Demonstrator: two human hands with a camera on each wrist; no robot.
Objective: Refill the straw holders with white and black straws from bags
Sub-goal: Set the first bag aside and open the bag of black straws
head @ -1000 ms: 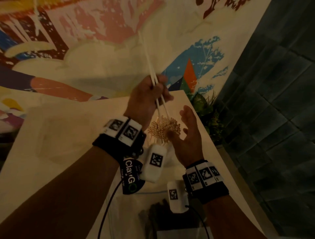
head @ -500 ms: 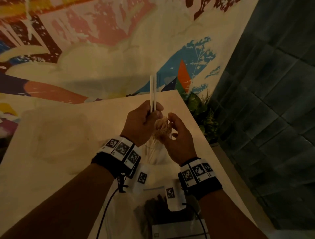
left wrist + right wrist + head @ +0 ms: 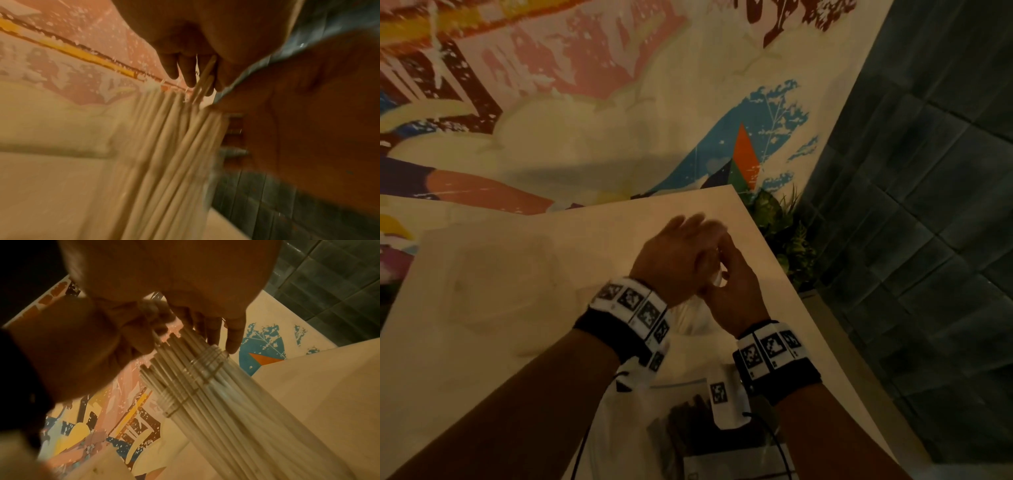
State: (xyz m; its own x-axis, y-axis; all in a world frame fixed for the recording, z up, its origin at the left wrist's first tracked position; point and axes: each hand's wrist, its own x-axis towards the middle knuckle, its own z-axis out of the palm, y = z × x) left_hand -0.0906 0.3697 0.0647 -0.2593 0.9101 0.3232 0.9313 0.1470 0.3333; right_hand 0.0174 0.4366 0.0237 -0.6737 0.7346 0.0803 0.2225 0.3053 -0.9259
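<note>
Both hands meet over the straw holder in the head view, which hides it. My left hand (image 3: 688,240) points down, and in the left wrist view its fingertips (image 3: 191,79) pinch two white straws (image 3: 205,76) into the top of the white straw bundle (image 3: 174,154). The right wrist view shows the bundle (image 3: 216,402) standing in a clear ribbed holder (image 3: 195,374). My right hand (image 3: 218,332) lies beside the straw tops with straight fingers, and one fingertip (image 3: 233,344) touches the holder's rim. A clear bag of black straws (image 3: 688,425) lies near me on the table.
The pale table (image 3: 500,308) ends at an edge on the right, with a green plant (image 3: 784,233) and a dark tiled floor (image 3: 928,240) beyond it. A painted wall (image 3: 585,102) rises behind. A white plastic bag (image 3: 619,428) lies beside the black straws.
The two white straws stood high above my left hand and have gone down into the bundle. Both hands have closed in together over the holder.
</note>
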